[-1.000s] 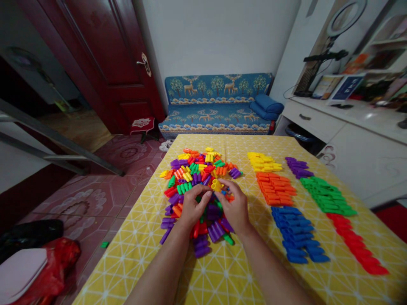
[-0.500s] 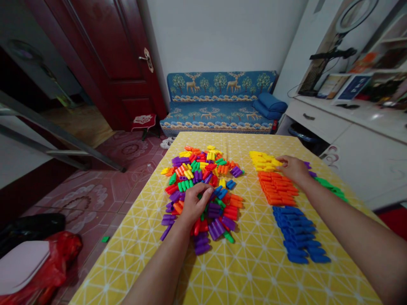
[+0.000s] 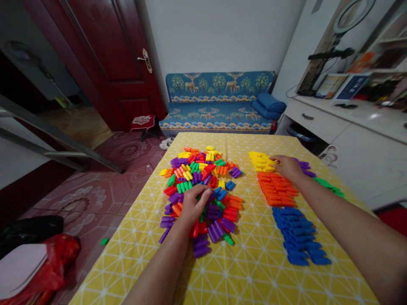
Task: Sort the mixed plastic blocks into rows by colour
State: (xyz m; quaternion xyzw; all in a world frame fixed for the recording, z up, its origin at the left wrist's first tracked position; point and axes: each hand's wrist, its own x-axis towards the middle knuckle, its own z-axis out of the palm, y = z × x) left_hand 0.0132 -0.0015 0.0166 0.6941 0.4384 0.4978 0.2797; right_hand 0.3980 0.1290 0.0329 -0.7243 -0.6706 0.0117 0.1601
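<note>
My left hand rests over a mixed heap of coloured plastic pieces, its fingers curled; what they hold, if anything, is hidden. My right hand pinches at the right edge of the yellow pieces, its fingertips touching them. Directly below the yellow group lie orange pieces in rows, and nearer me are blue pieces. Purple pieces and green pieces lie beyond my right wrist, partly hidden by it.
The pieces lie on a table with a yellow patterned cloth. Behind it stands a blue sofa. A white cabinet is on the right, a metal ladder-like frame on the left.
My right hand has shifted slightly left along the yellow pieces, showing more of the purple ones. My left hand has hardly moved.
</note>
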